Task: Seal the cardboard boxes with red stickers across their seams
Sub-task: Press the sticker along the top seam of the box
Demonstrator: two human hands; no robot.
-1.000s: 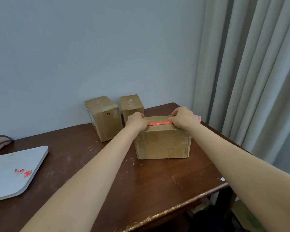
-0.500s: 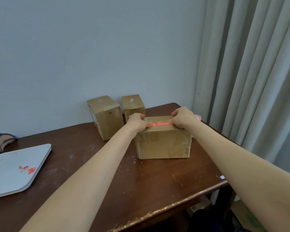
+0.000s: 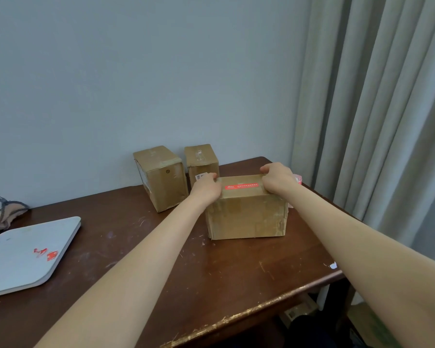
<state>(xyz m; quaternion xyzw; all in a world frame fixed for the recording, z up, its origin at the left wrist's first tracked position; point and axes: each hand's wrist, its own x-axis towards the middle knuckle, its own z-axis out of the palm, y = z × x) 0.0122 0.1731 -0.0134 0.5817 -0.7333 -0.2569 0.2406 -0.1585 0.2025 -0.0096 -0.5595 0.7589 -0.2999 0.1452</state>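
Red sticker [image 3: 241, 186] lies flat on top of near box [image 3: 246, 219], long axis left-right, right side of worktop [image 3: 236, 272]. Left hand [image 3: 206, 188] sits at its left end, right hand [image 3: 276, 179] at its right end. Each grip has fingers curled over the box's top edge.

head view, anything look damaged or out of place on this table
The table is chipped along its front edge, with pale patches showing through the dark finish. The nearest cardboard box has a creased, dented front face. Red sticker scraps lie on the white board at left.
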